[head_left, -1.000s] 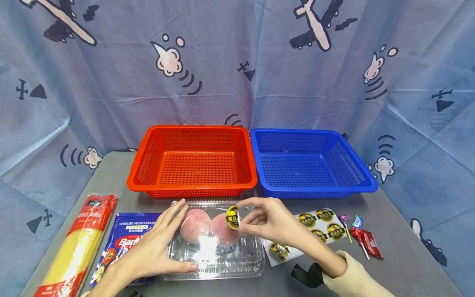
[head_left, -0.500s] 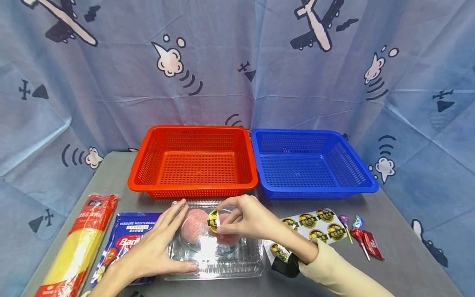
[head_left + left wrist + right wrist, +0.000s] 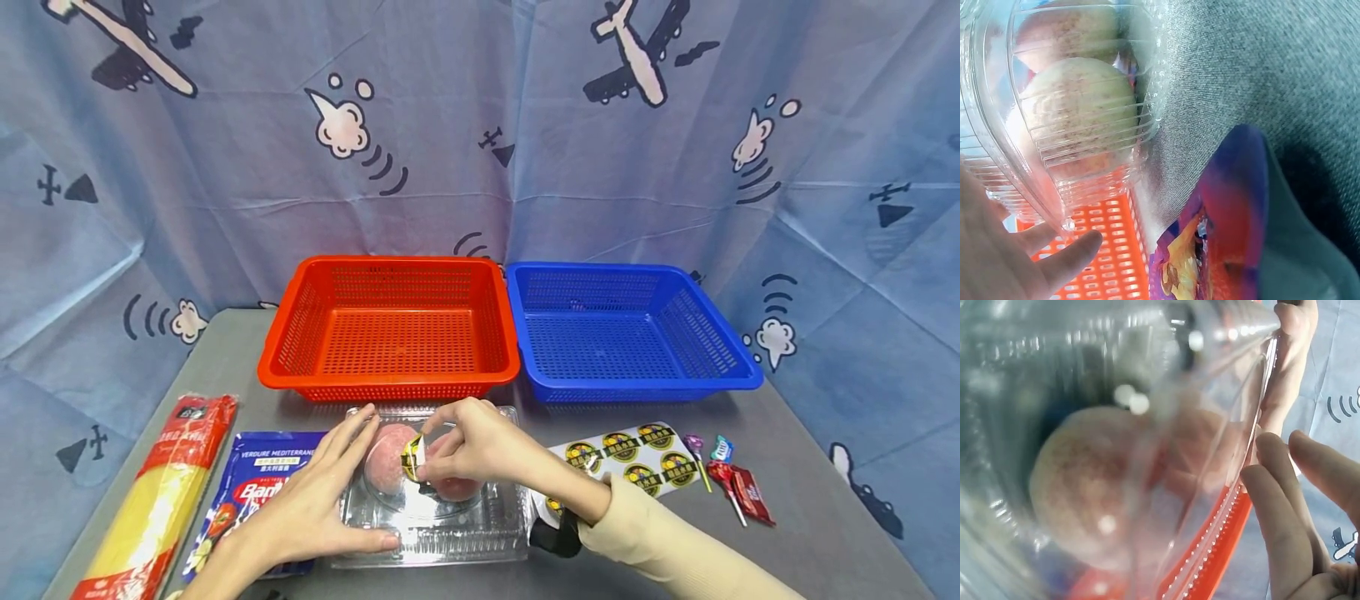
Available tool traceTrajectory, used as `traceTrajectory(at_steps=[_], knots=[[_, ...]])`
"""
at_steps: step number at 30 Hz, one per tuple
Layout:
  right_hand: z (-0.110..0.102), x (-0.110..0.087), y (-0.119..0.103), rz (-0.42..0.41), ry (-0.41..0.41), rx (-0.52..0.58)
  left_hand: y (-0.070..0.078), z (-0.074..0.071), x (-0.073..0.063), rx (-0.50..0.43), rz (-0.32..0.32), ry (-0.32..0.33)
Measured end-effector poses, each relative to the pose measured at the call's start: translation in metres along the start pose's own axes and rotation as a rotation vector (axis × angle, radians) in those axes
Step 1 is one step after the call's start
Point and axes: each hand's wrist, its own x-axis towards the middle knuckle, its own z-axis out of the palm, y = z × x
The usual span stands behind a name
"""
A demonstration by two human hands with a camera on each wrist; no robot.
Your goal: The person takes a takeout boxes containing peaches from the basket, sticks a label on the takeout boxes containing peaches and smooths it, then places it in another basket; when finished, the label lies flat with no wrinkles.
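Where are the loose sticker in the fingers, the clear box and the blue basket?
Sticker (image 3: pixel 410 458): head view, on its printed face.
Clear box (image 3: pixel 465 547): head view, on its ridged near edge.
Blue basket (image 3: pixel 645 386): head view, on its near rim.

Clear container (image 3: pixel 495 523): lying flat
Peaches (image 3: pixel 386 462): two, pinkish, sitting side by side inside
Sticker (image 3: pixel 411 458): yellow-and-black, being held tilted over the container

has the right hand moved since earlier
Yes, leftward: in the head view, the right hand has shifted from below the right corner of the red basket toward its middle.
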Motion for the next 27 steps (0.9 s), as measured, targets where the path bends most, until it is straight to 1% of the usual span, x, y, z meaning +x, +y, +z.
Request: traceTrajectory(at_steps=[6,9,15,19,23,25,27], knots=[[0.0052,0.0012,-0.0032,0.037,0.002,0.007,0.0002,0.0005,0.0000,0.002,0.002,0.002],[0.0073,0.0007,-0.0040,0.047,0.008,-0.008,0.0004,0.0005,0.0001,0.002,0.001,0.003],[0.0076,-0.0005,-0.0033,0.009,0.025,-0.056,-0.0001,0.0006,0.0001,-0.010,0.020,0.013],[0.0071,-0.0007,-0.0041,-0.020,0.026,-0.093,-0.0011,0.0016,0.0002,0.000,0.068,0.030],[0.0069,-0.0007,-0.0060,-0.059,0.031,-0.169,-0.0017,0.0019,0.0001,0.025,0.110,0.029],[0.0073,-0.0014,-0.0074,-0.077,0.045,-0.227,-0.0015,0.0013,0.0000,0.039,0.120,0.024],[0.0084,-0.0027,-0.0090,-0.103,0.078,-0.342,-0.0008,0.0003,-0.0001,0.052,0.131,0.023]])
